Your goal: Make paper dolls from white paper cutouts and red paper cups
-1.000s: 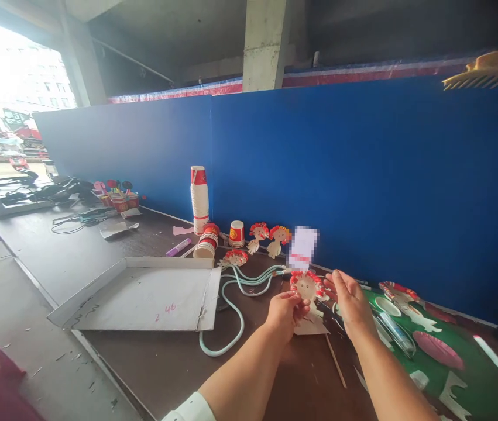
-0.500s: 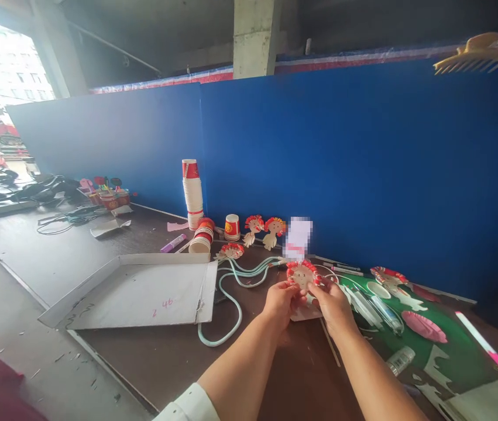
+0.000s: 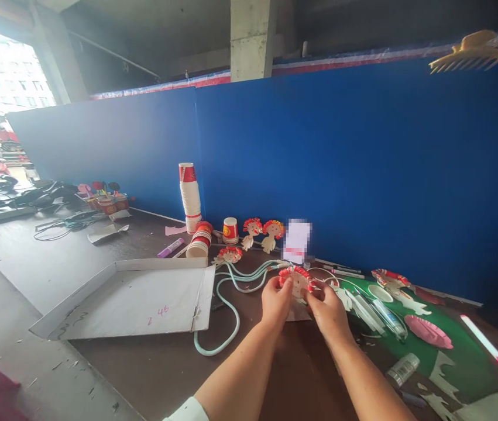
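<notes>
A paper-cup doll point(image 3: 296, 280) with a red curled fringe round a pale face is held up over the dark table. My left hand point(image 3: 276, 301) pinches its left edge, thumb on the face. My right hand point(image 3: 330, 309) grips the lower right edge. Part of the doll's lower side is hidden by my fingers, and a pale paper piece point(image 3: 299, 311) shows below it. Similar dolls, one point(image 3: 252, 233) and another point(image 3: 272, 235), lean against the blue board. One more doll point(image 3: 230, 255) lies near the cable, and another point(image 3: 400, 286) lies at the right.
A white shallow box lid point(image 3: 143, 301) lies left of my arms, beside a looped pale cable point(image 3: 231, 339). Stacked paper cups point(image 3: 190, 199) stand by the blue board point(image 3: 340, 164). On the green mat point(image 3: 415, 318) lie pens, a pink fluted paper piece point(image 3: 428, 331) and scraps.
Both hands have shifted slightly left and down with the doll. The left thumb now rests further up on the doll's face. The view has also moved a little.
</notes>
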{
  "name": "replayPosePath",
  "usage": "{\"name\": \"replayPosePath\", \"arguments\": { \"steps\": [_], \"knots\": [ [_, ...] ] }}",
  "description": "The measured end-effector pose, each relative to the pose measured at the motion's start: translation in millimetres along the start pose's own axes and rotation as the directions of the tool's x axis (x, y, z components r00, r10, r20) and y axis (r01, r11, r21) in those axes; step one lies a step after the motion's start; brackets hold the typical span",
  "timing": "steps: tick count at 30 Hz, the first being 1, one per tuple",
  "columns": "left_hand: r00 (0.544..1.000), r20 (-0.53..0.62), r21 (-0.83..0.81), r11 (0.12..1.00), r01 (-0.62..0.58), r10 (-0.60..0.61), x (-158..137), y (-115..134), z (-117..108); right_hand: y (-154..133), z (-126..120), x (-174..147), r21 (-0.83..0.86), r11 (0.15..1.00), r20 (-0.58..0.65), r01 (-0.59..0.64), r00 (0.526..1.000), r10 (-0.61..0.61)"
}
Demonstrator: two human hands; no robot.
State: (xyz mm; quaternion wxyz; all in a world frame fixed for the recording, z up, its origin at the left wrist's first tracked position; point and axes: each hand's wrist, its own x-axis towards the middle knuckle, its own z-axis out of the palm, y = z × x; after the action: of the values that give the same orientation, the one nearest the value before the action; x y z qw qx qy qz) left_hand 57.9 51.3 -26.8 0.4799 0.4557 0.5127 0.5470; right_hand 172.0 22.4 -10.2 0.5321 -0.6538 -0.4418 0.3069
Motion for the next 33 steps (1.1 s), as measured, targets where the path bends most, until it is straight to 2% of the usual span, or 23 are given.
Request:
{"name": "replayPosePath", "arguments": {
  "steps": [5, 10, 13, 20, 24, 33],
  "knots": [
    [1.000, -0.008, -0.010, 1.000, 0.000, 0.000, 5, -3, -2, 3, -1, 1, 0.129, 0.989, 0.019, -0.077, 0.997, 0.075],
    [0.989, 0.073, -0.174, 0.975, 0.137, -0.126, 7, -1, -2, 7, 0, 2, 0.234, 0.963, 0.061, -0.134, 0.991, 0.123],
    [0.985, 0.090, -0.206, 0.965, 0.161, -0.146, 9, -1, -3, 9, 2, 3, 0.256, 0.955, 0.071, -0.152, 0.988, 0.139],
    [0.991, 0.113, -0.102, 0.991, 0.088, -0.077, 1, 6, -5, 9, 0, 3, 0.217, 0.968, 0.035, -0.122, 0.993, 0.117],
    [0.974, 0.179, -0.075, 0.985, 0.155, -0.139, -7, 16, -4, 9, -1, 3, 0.193, 0.977, 0.008, -0.092, 0.996, 0.092],
    [0.949, 0.229, -0.318, 0.905, 0.283, -0.216, 0, 5, 0, 14, 1, 6, 0.107, 0.994, 0.032, -0.022, 0.999, 0.018]
  ]
}}
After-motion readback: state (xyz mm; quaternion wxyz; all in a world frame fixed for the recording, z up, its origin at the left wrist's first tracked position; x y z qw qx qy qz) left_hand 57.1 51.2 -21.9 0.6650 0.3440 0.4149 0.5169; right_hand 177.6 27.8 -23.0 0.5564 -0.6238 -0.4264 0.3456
